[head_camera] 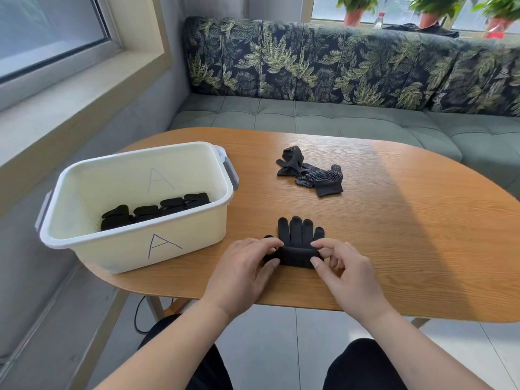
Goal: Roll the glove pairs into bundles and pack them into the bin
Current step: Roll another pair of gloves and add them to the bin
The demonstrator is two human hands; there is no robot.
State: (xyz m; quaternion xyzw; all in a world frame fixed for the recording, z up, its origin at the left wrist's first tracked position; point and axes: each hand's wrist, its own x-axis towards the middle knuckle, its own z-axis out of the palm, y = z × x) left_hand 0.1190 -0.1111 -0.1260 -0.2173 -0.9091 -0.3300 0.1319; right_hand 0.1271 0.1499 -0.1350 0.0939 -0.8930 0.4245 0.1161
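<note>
Black glove pair (298, 235) is lying flat on the desk (408, 235) right between the hands. Its cuff end is curling into a short roll (295, 257) on the near side, and the glove fingers (295, 229) are pointing away past the fingertips, not yet rolled. Judging this as early in rolling this pair.

Risks, as a judgement:
- The roll is sitting short and loose, so the knit is likely springing open if either pinch is slackening.
- If one hand is pushing ahead of the other, the roll is going skewed and the two gloves are sliding out of line.
- The glove thumb (268, 237) is sticking out on the left-hand side and is likely poking out of the bundle unless tucked in.
- A slack bundle is probably unrolling once dropped in the bin.

Left hand (247, 266) is gripping the left end of the roll, fingers curled over the top and thumb at the near side. Right hand (346, 266) is pinching the right end between thumb and forefinger; its other fingers are hanging loosely curled, off the fabric.

White bin (168, 249), marked A, is standing just left of the left hand and holding a row of rolled bundles (157, 209), with room showing beside them. A loose glove pair (312, 173) with dotted palms is lying crumpled beyond the hands, well apart.
</note>
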